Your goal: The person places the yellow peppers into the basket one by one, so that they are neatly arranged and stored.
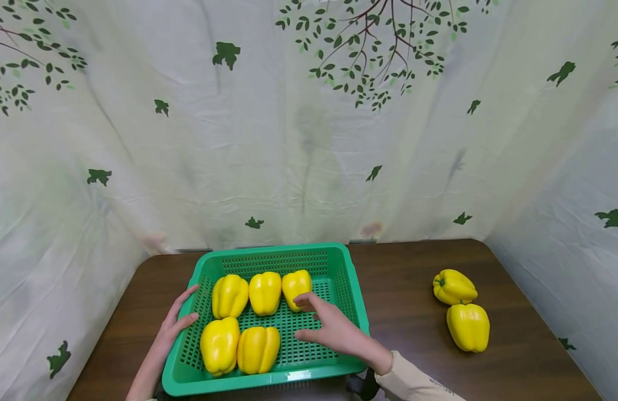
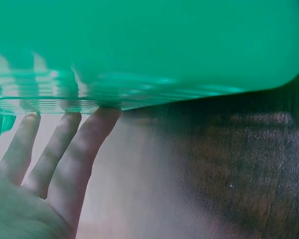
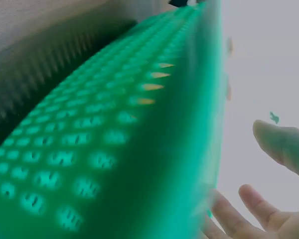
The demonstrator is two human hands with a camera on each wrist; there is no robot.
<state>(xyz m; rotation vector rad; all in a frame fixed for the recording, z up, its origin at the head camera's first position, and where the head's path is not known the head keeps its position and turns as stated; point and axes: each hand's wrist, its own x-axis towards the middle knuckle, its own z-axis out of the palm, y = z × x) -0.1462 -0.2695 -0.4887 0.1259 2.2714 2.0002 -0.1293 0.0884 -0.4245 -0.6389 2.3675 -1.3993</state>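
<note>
Several yellow bell peppers sit in a green perforated plastic basket, three along the far side and two at the near left. My left hand is at the basket's left rim; in the left wrist view its straight fingers touch the outer wall under the rim. Over the basket's right half hovers my right hand, thumb and fingers spread with nothing between them. Its fingertips overlap the far-right bell pepper in the head view. The right wrist view shows this hand beyond the basket's blurred side.
Two more yellow bell peppers lie close together on the brown table to the right, one behind the other. A white curtain printed with leaves hangs behind the table and along both sides.
</note>
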